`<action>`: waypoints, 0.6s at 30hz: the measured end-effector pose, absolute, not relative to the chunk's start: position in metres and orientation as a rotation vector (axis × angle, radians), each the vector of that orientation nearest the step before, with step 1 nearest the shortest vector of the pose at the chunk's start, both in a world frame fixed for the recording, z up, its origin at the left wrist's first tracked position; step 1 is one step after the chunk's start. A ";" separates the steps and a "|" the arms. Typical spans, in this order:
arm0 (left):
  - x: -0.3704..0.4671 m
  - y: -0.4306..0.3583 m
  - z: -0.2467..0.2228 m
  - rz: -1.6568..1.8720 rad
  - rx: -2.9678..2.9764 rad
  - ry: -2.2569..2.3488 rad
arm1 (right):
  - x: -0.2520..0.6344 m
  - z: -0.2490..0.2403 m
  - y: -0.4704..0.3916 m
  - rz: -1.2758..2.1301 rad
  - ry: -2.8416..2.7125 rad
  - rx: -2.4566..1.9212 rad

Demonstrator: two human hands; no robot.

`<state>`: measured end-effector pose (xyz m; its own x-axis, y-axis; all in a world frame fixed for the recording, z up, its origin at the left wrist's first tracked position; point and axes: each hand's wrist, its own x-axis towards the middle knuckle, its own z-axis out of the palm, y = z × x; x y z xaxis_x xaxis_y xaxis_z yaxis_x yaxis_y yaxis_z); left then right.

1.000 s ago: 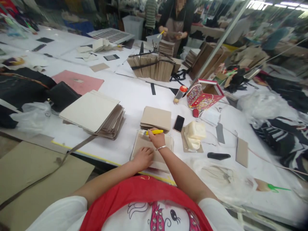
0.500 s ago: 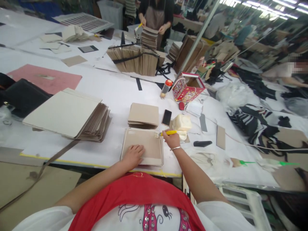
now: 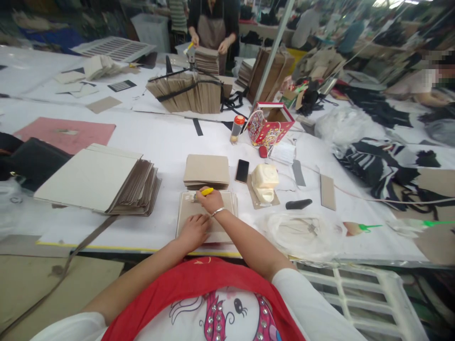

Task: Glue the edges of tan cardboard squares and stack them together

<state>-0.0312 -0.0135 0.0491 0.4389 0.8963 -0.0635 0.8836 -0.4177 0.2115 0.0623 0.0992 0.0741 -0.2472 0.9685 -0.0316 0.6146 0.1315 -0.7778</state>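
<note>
A tan board lies on top of a thin stack at the table's near edge. My left hand rests flat on it, fingers spread a little and holding nothing. In my right hand is a brush with a yellow handle; its bristles touch the board's upper left part. Just behind this board sits another stack of tan boards. A cream-coloured container stands on a small board to the right, beside a black phone.
A large stack of pale boards is at left. Behind are bundled boards, a red-lidded bottle and a red patterned bag. Across the table a person holds a brush. Plastic bags and black strips lie at right.
My right hand has moved left with the brush, from the board's upper right to its upper left. My left hand stays on the board. The camera view has shifted slightly.
</note>
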 end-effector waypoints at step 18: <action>-0.031 -0.009 0.039 0.021 2.535 1.495 | 0.257 0.089 0.029 0.661 -1.492 -1.649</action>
<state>-0.0308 -0.0091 0.0388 0.4888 0.8679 -0.0879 0.8652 -0.4694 0.1766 0.2573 0.0294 0.0893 0.1678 0.9772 0.1301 0.5599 0.0142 -0.8284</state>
